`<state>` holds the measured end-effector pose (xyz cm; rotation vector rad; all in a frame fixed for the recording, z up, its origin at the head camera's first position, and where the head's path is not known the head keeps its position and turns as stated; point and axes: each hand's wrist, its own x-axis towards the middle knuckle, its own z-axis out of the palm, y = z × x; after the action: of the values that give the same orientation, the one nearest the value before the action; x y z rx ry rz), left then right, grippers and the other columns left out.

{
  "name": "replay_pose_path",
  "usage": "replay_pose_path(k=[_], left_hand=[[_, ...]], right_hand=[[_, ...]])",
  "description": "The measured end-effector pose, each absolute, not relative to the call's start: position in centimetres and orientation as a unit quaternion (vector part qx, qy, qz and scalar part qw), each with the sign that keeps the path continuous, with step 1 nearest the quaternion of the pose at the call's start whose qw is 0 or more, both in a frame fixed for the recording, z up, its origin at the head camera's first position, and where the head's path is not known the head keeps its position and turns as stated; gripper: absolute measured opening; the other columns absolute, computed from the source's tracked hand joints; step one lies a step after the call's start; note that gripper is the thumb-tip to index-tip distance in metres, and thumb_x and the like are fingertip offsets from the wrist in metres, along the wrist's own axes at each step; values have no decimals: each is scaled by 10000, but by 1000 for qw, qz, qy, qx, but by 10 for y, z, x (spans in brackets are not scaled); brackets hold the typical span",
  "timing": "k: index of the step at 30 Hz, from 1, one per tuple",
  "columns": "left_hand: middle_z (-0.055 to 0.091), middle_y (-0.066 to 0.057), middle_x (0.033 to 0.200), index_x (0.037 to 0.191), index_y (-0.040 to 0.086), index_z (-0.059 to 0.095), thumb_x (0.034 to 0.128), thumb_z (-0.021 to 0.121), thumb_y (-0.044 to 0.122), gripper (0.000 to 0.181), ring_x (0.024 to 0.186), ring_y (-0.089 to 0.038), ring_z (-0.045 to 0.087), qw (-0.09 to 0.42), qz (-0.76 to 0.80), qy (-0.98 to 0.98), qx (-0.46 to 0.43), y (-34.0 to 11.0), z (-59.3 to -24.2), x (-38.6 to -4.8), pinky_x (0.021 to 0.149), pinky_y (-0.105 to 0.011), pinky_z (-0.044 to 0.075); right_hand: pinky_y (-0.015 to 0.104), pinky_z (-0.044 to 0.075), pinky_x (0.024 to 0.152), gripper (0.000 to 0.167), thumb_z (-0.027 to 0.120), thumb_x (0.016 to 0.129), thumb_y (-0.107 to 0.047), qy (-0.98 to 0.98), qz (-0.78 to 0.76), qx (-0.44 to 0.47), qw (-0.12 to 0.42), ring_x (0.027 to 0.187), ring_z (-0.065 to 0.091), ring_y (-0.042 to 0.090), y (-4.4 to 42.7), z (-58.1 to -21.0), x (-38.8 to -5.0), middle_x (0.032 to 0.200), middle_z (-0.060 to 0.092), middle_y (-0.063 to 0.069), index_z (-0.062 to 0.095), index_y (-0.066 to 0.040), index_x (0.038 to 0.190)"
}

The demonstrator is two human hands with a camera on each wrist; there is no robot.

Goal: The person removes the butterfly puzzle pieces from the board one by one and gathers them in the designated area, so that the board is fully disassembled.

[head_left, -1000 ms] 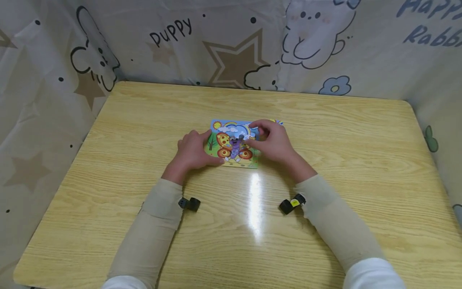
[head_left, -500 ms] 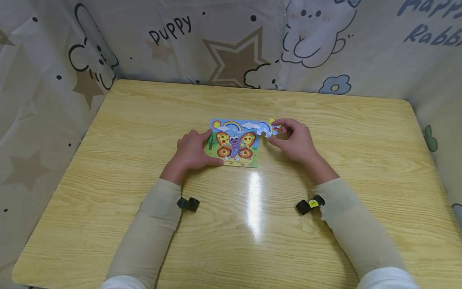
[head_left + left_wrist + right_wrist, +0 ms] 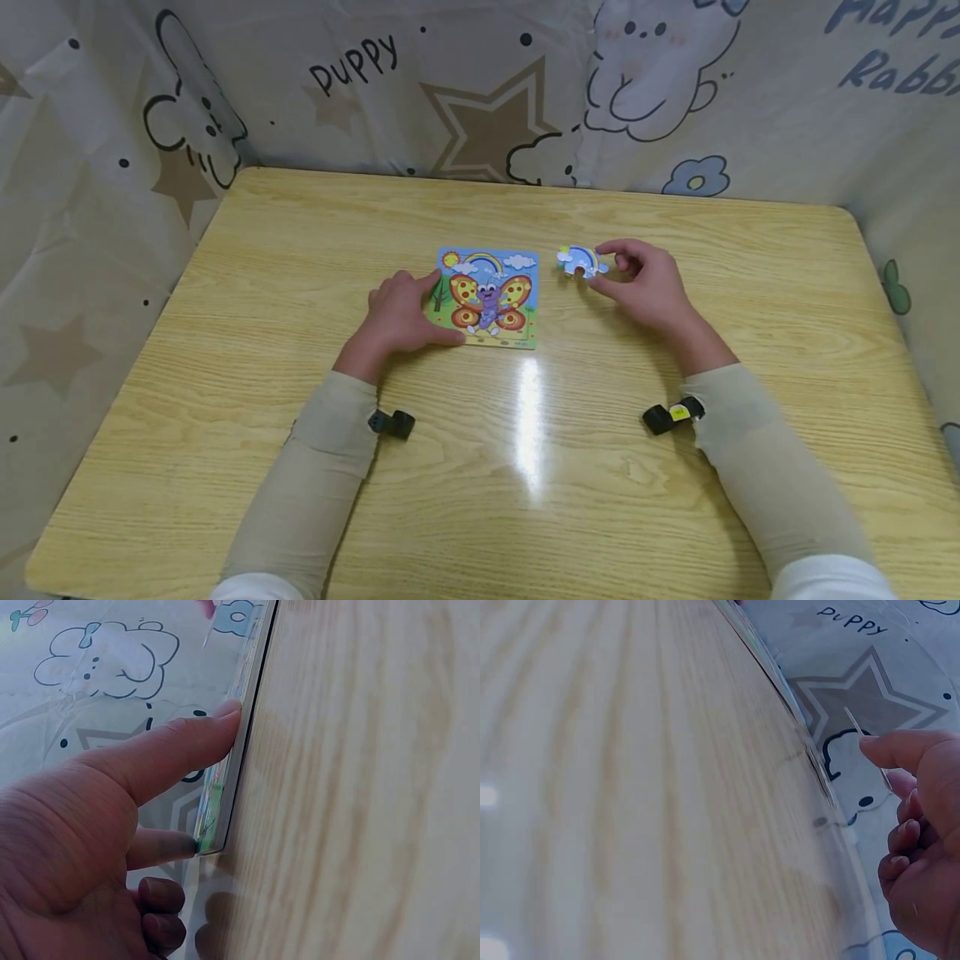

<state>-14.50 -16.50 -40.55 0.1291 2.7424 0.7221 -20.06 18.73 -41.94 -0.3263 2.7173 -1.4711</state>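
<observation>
A square puzzle board (image 3: 487,298) with a butterfly, sun and rainbow picture lies on the table. My left hand (image 3: 401,312) holds its near-left corner, the thumb along the front edge and the index finger against the left side. In the left wrist view, the thumb (image 3: 180,754) presses on the board's thin edge (image 3: 234,776). Right of the board, my right hand (image 3: 647,282) pinches a blue puzzle piece (image 3: 579,260) with a rainbow on it, between thumb and index finger. The right wrist view shows that piece edge-on (image 3: 853,720). Yellow and green bits show at its left; whether they are another piece I cannot tell.
The wooden table (image 3: 480,517) spreads around the board, with a bright light reflection in front of it. A printed cloth (image 3: 480,92) hangs behind and at both sides of the table. Each sleeve carries a small black wrist camera (image 3: 393,424).
My right hand has moved right, from over the board to beside it, with the puzzle piece pinched in its fingers. The left hand and the board have stayed in place.
</observation>
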Motion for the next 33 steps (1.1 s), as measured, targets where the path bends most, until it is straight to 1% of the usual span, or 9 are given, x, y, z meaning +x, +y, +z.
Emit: replay_pose_path(k=[13, 22, 33], left_hand=[[448, -190, 1258, 1569, 114, 327, 682, 874, 558, 1133, 1108, -336, 412, 154, 253, 954, 42, -165, -406, -145, 965, -526, 275], [446, -201, 1280, 1570, 116, 325, 683, 882, 540, 1129, 1128, -343, 410, 157, 260, 952, 39, -165, -405, -145, 976, -529, 267], [442, -203, 1290, 1571, 119, 324, 687, 881, 537, 1125, 1138, -347, 409, 157, 258, 953, 39, -165, -405, -145, 977, -533, 266]], right_hand=[[295, 319, 708, 368, 804, 870, -195, 880, -463, -99, 32, 821, 403, 229, 213, -426, -210, 884, 439, 123, 678, -38, 1179], [268, 329, 682, 357, 809, 867, -194, 887, -449, -100, 30, 783, 409, 214, 225, -429, -215, 860, 451, 126, 690, -30, 1161], [292, 325, 681, 356, 822, 850, -172, 899, -421, -119, 31, 771, 413, 230, 235, -431, -222, 837, 468, 136, 697, -19, 1146]])
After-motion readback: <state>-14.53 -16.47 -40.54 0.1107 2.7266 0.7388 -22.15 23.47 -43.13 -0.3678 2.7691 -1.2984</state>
